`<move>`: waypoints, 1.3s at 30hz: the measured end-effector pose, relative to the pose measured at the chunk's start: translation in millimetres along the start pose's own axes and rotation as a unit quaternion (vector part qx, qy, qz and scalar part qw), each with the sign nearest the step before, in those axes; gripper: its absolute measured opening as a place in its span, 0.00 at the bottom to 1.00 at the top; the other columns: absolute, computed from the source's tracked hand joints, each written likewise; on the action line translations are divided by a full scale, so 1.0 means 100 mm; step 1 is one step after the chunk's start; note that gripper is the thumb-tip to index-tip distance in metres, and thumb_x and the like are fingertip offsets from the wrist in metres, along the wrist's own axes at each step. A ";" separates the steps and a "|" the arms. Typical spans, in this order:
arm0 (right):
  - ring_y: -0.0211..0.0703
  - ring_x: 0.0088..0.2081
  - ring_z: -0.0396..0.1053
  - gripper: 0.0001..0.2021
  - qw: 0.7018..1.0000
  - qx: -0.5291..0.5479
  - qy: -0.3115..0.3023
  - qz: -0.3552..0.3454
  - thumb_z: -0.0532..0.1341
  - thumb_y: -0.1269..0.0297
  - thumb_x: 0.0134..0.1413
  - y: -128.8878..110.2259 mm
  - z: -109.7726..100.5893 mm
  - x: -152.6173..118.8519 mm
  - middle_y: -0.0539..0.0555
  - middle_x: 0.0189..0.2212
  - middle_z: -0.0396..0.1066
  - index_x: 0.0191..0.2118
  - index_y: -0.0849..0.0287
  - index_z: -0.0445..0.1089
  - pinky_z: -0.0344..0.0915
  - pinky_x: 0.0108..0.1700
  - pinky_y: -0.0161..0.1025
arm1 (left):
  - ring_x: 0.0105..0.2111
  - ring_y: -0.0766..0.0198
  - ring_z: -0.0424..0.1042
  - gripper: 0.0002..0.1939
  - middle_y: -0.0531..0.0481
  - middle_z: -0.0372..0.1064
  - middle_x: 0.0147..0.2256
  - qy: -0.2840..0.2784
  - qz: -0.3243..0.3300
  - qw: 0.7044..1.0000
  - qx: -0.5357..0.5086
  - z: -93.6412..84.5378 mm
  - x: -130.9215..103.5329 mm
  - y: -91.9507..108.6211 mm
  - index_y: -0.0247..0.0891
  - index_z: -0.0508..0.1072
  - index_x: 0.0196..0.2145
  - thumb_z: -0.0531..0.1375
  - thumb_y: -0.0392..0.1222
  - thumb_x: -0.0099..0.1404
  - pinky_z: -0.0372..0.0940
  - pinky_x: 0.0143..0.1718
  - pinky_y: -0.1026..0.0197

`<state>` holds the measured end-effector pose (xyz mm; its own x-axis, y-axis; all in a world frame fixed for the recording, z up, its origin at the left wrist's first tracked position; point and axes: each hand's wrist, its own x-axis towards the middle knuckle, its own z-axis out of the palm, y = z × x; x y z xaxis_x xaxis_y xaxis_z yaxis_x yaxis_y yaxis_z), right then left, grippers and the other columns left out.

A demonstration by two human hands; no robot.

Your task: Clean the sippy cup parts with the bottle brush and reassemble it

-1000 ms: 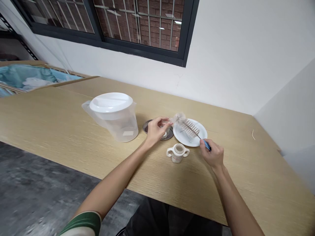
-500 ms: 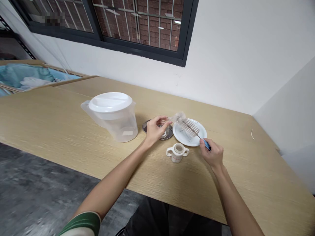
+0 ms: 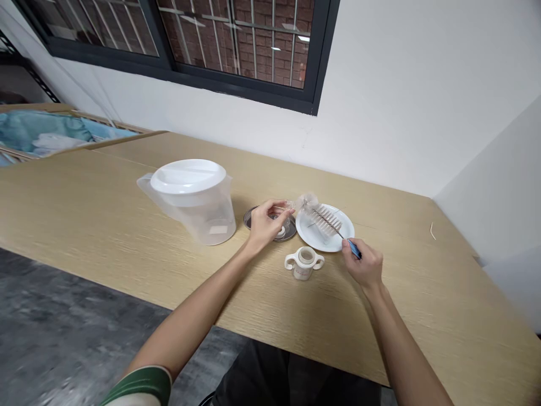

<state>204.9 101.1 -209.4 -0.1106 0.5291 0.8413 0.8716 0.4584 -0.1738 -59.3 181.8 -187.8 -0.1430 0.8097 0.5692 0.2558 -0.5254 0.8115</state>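
Note:
My right hand (image 3: 364, 262) is closed round the blue handle of a bottle brush (image 3: 325, 219), whose pale bristles lie above a white plate (image 3: 347, 225). At the brush's far end, my left hand (image 3: 267, 221) pinches a small clear piece (image 3: 291, 205), its shape hard to make out. Below that hand is a dark round metal tray (image 3: 249, 219) with a small white ring on it, partly covered by the fingers. A small two-handled cup (image 3: 304, 263) stands upright in front of the plate, between my forearms.
A translucent pitcher (image 3: 207, 217) with a white lid stands left of the tray. Farther left is a basket lined with blue cloth (image 3: 46, 127). A thin white strip (image 3: 432, 231) lies at the right of the wooden table (image 3: 414, 293). The wall and window are behind.
The view has shifted very slightly. Both hands keep their holds, and the brush and clear piece stay in nearly the same place.

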 end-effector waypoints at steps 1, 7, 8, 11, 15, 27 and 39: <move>0.31 0.17 0.58 0.10 1.000 0.001 -0.001 0.001 0.59 0.63 0.62 0.00 0.00 0.00 0.44 0.14 0.59 0.31 0.61 0.72 0.53 0.24 0.32 | 0.31 0.60 0.77 0.16 0.44 0.78 0.39 0.001 0.001 1.000 0.000 0.00 0.00 0.00 0.36 0.77 0.38 0.69 0.50 0.56 0.72 0.35 0.59; 0.31 0.17 0.58 0.10 1.000 0.001 -0.001 0.001 0.59 0.63 0.62 0.00 0.00 0.00 0.44 0.14 0.59 0.31 0.61 0.72 0.54 0.24 0.32 | 0.31 0.60 0.77 0.17 0.44 0.78 0.39 0.001 -0.002 1.000 0.001 0.00 0.01 0.00 0.36 0.77 0.38 0.68 0.50 0.56 0.72 0.35 0.59; 0.31 0.17 0.58 0.10 1.000 0.000 0.001 0.000 0.59 0.63 0.62 0.00 0.00 0.00 0.44 0.14 0.59 0.31 0.61 0.72 0.54 0.24 0.32 | 0.31 0.60 0.77 0.17 0.44 0.78 0.39 0.001 -0.004 1.000 0.000 0.00 0.01 0.00 0.36 0.77 0.38 0.68 0.50 0.56 0.72 0.34 0.59; 0.31 0.17 0.58 0.10 1.000 0.001 0.003 -0.004 0.59 0.63 0.62 0.00 0.00 0.00 0.44 0.14 0.58 0.31 0.61 0.72 0.54 0.23 0.32 | 0.31 0.60 0.77 0.16 0.43 0.78 0.39 0.000 -0.005 1.000 -0.003 0.00 0.01 0.01 0.36 0.77 0.38 0.68 0.50 0.56 0.72 0.34 0.59; 0.31 0.17 0.58 0.11 1.000 -0.003 -0.002 0.004 0.59 0.62 0.63 0.00 0.00 0.00 0.44 0.14 0.60 0.31 0.61 0.72 0.54 0.24 0.32 | 0.31 0.59 0.77 0.16 0.44 0.78 0.39 0.000 -0.006 1.000 -0.005 0.00 0.01 0.00 0.37 0.77 0.38 0.69 0.50 0.56 0.72 0.35 0.59; 0.31 0.18 0.59 0.10 1.000 -0.005 0.001 0.012 0.59 0.62 0.62 0.01 0.01 0.00 0.44 0.15 0.61 0.32 0.61 0.72 0.54 0.24 0.32 | 0.32 0.59 0.77 0.17 0.43 0.78 0.39 -0.015 0.000 1.000 -0.007 0.00 0.00 -0.03 0.37 0.78 0.39 0.68 0.51 0.57 0.72 0.36 0.58; 0.31 0.17 0.58 0.09 1.000 -0.002 0.011 0.004 0.59 0.63 0.62 0.01 -0.01 0.01 0.44 0.15 0.60 0.32 0.61 0.72 0.54 0.24 0.32 | 0.31 0.59 0.77 0.16 0.44 0.78 0.40 -0.020 0.005 1.000 0.000 0.00 0.00 -0.05 0.38 0.78 0.38 0.68 0.50 0.57 0.72 0.36 0.58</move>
<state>206.3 101.5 -208.9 -0.0927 0.5167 0.8511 0.8748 0.4505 -0.1782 -60.4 184.6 -191.8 -0.1031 0.8145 0.5709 0.2561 -0.5329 0.8065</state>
